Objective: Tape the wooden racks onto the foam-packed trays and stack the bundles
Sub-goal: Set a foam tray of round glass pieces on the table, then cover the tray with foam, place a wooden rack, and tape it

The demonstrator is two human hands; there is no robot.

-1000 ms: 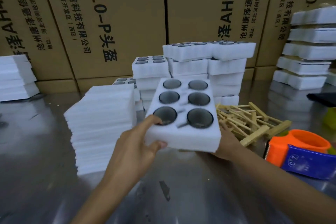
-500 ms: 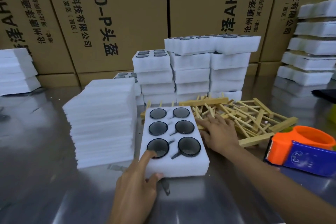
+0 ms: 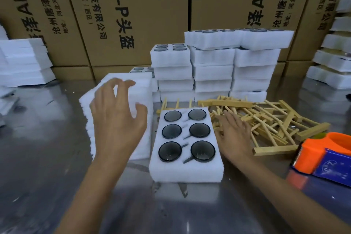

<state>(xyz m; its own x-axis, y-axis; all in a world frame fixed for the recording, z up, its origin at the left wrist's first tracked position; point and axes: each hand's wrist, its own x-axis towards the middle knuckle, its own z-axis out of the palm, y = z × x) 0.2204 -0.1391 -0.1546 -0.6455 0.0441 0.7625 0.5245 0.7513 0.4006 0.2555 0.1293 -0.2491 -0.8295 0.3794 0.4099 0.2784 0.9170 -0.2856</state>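
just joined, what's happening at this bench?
A person is packing. A foam tray holding six dark cups sits on the metal table, and neither hand holds it. The left hand hovers, fingers spread, above a stack of foam sheets. The right hand lies flat on the pile of wooden racks. No rack is on the tray yet. The orange tape dispenser sits untouched at the right.

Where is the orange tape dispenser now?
In the head view, the orange tape dispenser lies on the metal table at the right edge, just right of the pile of wooden racks and beyond the right hand.
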